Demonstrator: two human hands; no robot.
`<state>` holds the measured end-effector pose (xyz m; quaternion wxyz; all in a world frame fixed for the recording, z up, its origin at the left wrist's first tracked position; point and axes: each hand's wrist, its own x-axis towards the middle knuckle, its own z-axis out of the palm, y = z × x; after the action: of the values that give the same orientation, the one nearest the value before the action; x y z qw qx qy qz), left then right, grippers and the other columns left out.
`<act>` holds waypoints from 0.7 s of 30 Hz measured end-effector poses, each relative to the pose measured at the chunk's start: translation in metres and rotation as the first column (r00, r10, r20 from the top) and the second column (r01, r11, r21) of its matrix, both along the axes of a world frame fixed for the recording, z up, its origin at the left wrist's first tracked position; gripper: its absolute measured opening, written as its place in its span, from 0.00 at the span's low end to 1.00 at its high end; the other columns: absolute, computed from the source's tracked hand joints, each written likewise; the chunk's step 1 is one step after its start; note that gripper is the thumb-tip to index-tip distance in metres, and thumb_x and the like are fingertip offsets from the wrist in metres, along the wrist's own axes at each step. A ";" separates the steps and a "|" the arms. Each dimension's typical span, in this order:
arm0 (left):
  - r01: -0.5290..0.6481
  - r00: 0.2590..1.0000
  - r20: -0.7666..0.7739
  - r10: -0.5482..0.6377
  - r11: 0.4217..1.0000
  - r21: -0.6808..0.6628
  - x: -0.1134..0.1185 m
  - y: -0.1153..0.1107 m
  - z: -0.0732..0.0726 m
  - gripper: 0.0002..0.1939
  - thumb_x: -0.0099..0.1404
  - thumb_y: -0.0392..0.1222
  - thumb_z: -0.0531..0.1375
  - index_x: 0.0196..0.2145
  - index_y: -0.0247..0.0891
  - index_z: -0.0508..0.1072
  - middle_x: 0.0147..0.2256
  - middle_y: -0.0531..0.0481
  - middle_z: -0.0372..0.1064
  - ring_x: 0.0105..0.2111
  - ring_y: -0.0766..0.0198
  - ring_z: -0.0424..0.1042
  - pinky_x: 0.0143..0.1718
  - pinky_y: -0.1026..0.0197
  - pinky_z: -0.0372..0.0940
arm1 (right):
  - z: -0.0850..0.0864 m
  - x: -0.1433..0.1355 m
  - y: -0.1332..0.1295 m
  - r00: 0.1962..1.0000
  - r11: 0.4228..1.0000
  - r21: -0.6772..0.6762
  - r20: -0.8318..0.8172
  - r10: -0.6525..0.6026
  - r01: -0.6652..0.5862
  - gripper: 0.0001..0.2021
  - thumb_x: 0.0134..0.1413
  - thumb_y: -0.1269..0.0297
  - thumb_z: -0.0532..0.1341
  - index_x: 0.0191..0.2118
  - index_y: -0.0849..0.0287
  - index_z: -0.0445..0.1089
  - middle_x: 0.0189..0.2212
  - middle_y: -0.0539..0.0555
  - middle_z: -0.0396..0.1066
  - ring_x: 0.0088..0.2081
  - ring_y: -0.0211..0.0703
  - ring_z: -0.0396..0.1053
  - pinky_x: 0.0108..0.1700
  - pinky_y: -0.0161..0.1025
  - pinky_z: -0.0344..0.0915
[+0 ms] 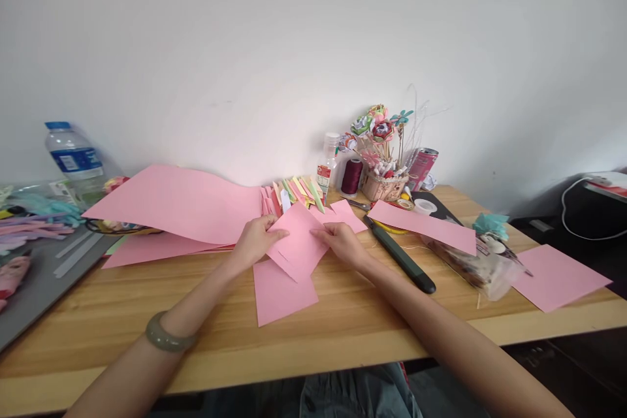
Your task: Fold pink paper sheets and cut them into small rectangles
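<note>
Between my two hands is a small stack of pink paper squares [298,235], held just above the table. My left hand [259,238] pinches its left edge between thumb and fingers. On the opposite edge, my right hand [340,240] is closed with the thumb on top. Slits or overlapping edges show near the lower left of the held paper. Below it another pink sheet [284,297] lies flat on the wood. A pink piece [347,212] sits just beyond my right hand. To the right of that hand rests a dark green utility knife [399,255].
Large pink sheets [186,206] lie at the left, near folded paper strips [298,192]. Behind stand a clear bottle [331,157], a purple thread spool [351,177] and a basket of paper flowers [385,183]. A plastic bag [482,268] and a pink sheet [561,277] lie right.
</note>
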<state>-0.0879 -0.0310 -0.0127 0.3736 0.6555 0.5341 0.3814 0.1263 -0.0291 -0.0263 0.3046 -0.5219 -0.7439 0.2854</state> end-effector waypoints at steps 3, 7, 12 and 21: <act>-0.016 1.000 -0.027 0.015 1.000 -0.009 -0.002 0.001 0.003 0.16 0.50 0.52 0.60 0.29 0.35 0.70 0.26 0.52 0.70 0.30 0.59 0.70 0.28 0.63 0.60 | 0.000 0.001 0.002 1.000 0.999 0.029 0.011 0.014 -0.014 0.14 0.58 0.55 0.54 0.35 0.63 0.66 0.29 0.49 0.66 0.28 0.34 0.65 0.31 0.36 0.64; 0.100 0.995 0.010 -0.099 0.995 -0.030 -0.006 0.001 0.007 0.17 0.49 0.49 0.61 0.33 0.34 0.70 0.31 0.50 0.71 0.31 0.59 0.70 0.29 0.64 0.60 | 0.004 0.004 0.002 0.999 0.998 0.064 0.022 -0.028 0.027 0.14 0.57 0.56 0.55 0.37 0.63 0.67 0.31 0.49 0.67 0.31 0.37 0.66 0.34 0.39 0.65; 0.051 0.993 -0.104 -0.054 0.998 -0.033 -0.011 -0.001 0.016 0.13 0.50 0.49 0.60 0.28 0.36 0.70 0.27 0.51 0.70 0.29 0.60 0.68 0.28 0.64 0.58 | 0.002 0.008 0.005 0.998 0.996 0.070 0.015 -0.062 0.061 0.13 0.57 0.56 0.55 0.35 0.63 0.66 0.28 0.48 0.66 0.27 0.34 0.65 0.31 0.37 0.64; 0.067 0.982 -0.175 -0.070 0.997 -0.028 -0.026 0.004 0.028 0.10 0.50 0.43 0.58 0.28 0.34 0.71 0.28 0.50 0.70 0.27 0.63 0.68 0.25 0.65 0.57 | 0.003 0.013 0.012 0.997 0.986 0.152 -0.047 -0.056 0.062 0.16 0.56 0.53 0.55 0.27 0.62 0.65 0.23 0.47 0.64 0.26 0.34 0.63 0.30 0.36 0.62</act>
<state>-0.1143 -0.0272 0.0154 0.3448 0.7006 0.5462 0.3031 0.1394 -0.0176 -0.0236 0.3681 -0.5125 -0.7411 0.2295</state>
